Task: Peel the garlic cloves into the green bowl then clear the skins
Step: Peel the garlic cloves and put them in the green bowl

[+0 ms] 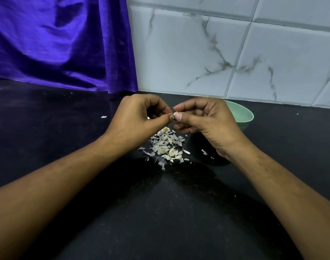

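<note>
My left hand (136, 119) and my right hand (203, 121) meet above the black counter, and both pinch one small garlic clove (174, 115) between thumbs and fingertips. Most of the clove is hidden by the fingers. Below the hands lies a pile of papery garlic skins (166, 145) mixed with several cloves. The green bowl (241, 114) stands behind my right hand, partly hidden by it; its inside is not visible.
The black counter (160, 203) stretches toward me. A purple cloth (63, 44) hangs at the back left, and a white marbled tile wall (235, 53) rises behind the bowl. Stray skin bits lie at left (103, 116) and right (203, 151).
</note>
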Action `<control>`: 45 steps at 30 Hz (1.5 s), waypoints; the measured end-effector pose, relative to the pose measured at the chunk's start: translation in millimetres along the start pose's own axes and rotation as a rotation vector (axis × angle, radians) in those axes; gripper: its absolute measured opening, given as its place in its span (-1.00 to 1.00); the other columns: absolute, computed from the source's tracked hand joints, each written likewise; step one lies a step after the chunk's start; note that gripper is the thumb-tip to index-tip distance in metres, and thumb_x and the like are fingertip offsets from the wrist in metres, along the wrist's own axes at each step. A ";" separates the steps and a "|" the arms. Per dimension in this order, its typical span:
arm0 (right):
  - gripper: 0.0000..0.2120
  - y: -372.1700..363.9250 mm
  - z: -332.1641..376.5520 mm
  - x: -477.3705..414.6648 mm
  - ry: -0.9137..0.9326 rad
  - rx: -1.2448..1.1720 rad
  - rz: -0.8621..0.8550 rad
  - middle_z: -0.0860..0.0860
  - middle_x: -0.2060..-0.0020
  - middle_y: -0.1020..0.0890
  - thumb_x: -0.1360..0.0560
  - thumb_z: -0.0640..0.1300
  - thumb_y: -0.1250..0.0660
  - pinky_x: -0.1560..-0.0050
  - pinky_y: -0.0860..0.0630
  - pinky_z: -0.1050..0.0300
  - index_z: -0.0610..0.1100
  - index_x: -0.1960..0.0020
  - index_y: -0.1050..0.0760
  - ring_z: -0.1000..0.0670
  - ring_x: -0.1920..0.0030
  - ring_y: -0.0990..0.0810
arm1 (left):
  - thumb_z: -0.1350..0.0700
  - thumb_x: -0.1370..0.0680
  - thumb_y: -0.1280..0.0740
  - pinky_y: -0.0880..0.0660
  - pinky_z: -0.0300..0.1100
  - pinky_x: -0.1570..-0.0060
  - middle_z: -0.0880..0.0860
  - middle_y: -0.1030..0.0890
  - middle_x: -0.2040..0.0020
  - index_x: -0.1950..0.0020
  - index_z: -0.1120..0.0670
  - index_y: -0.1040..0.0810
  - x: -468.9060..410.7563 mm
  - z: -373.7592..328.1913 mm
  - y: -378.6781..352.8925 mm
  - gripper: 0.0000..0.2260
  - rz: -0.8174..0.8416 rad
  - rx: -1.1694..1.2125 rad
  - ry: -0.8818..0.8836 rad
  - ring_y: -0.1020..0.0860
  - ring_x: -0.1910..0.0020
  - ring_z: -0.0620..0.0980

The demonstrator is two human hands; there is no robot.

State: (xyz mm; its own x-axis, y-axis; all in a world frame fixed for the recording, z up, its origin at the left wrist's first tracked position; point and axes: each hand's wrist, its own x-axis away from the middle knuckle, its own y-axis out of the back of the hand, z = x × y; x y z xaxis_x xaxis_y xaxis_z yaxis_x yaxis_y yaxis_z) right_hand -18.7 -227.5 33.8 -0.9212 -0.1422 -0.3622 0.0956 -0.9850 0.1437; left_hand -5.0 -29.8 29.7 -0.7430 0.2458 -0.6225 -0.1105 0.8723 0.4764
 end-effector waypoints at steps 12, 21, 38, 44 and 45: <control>-0.93 -8.9 -5.4 2.5 -0.065 -0.085 -0.070 -0.15 0.29 -0.72 -0.51 -0.38 -0.45 0.17 -0.70 0.04 -0.30 0.01 -0.63 -0.06 0.28 -0.73 | 0.02 -0.47 -0.48 -0.55 -0.28 0.25 -0.11 -0.67 0.30 0.18 -0.04 -0.65 3.1 -0.5 -6.9 -0.94 -0.014 -0.121 0.043 -0.64 0.28 -0.17; -0.89 -11.2 -3.5 3.7 -0.059 -0.166 -0.075 -0.15 0.23 -0.71 -0.54 -0.36 -0.43 0.15 -0.70 0.02 -0.31 -0.06 -0.60 -0.06 0.25 -0.72 | 0.02 -0.52 -0.37 -0.38 -0.19 0.28 -0.12 -0.61 0.29 0.13 -0.07 -0.58 1.7 4.2 -4.4 -0.96 0.066 -0.235 0.098 -0.54 0.31 -0.19; -0.91 -1.3 -8.3 -2.8 0.084 0.152 -0.090 -0.20 0.24 -0.73 -0.47 -0.31 -0.54 0.22 -0.67 0.09 -0.23 0.04 -0.67 -0.07 0.24 -0.73 | -0.02 -0.56 -0.50 -0.58 -0.24 0.20 -0.13 -0.72 0.25 0.03 -0.06 -0.77 2.0 0.3 -3.9 -0.93 0.035 -0.128 0.051 -0.68 0.21 -0.20; -0.90 -4.7 -11.0 -0.9 0.067 0.150 -0.067 -0.21 0.24 -0.73 -0.46 -0.31 -0.54 0.07 -0.70 -0.25 -0.25 0.04 -0.68 -0.18 0.21 -0.75 | 0.02 -0.53 -0.50 -0.44 -0.40 0.31 -0.13 -0.69 0.31 0.12 -0.04 -0.75 3.6 -0.8 -4.1 -0.94 0.028 -0.178 0.059 -0.65 0.26 -0.22; -0.91 -5.1 -10.6 -0.9 0.054 0.133 -0.064 -0.21 0.25 -0.73 -0.46 -0.32 -0.54 0.07 -0.70 -0.26 -0.25 0.05 -0.67 -0.17 0.21 -0.75 | 0.02 -0.53 -0.49 -0.45 -0.39 0.30 -0.14 -0.69 0.31 0.12 -0.03 -0.74 3.7 -0.6 -4.2 -0.94 0.029 -0.184 0.053 -0.65 0.26 -0.22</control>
State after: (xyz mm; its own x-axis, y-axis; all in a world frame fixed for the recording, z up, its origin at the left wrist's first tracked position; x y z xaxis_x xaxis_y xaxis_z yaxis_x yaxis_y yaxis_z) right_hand -14.4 -223.4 23.6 -0.9018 -0.0884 -0.4229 -0.0165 -0.9711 0.2382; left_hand -7.6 -32.8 25.8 -0.7807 0.2434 -0.5756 -0.2037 0.7716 0.6026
